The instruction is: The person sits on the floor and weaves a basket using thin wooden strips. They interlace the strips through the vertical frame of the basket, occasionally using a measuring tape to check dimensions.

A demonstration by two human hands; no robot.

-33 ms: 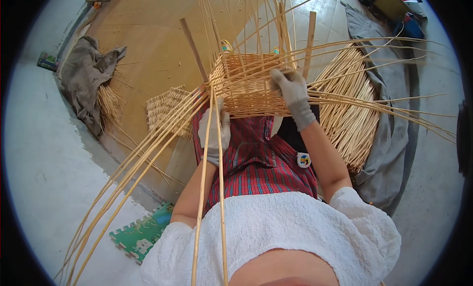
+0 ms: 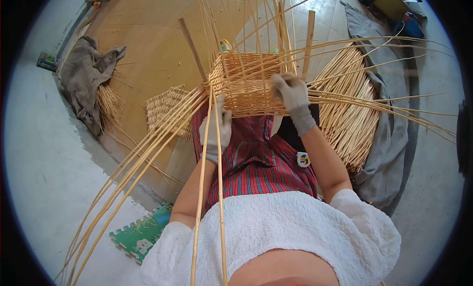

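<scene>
Resting under right hand [image 2: 290, 94]: woven basket [image 2: 246, 84]

Bright even daylight, sharp centre, fisheye-bent dark rim

Grey gloves [image 2: 294, 96], white top [image 2: 276, 232], striped skirt [image 2: 256, 163]

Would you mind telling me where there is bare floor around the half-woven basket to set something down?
Bare tan floor lies between the grey cloth and the basket. Pale floor at far left is open too. It is crowded on the right, where the cane bundle lies, and lower left, where long canes fan out.
</scene>
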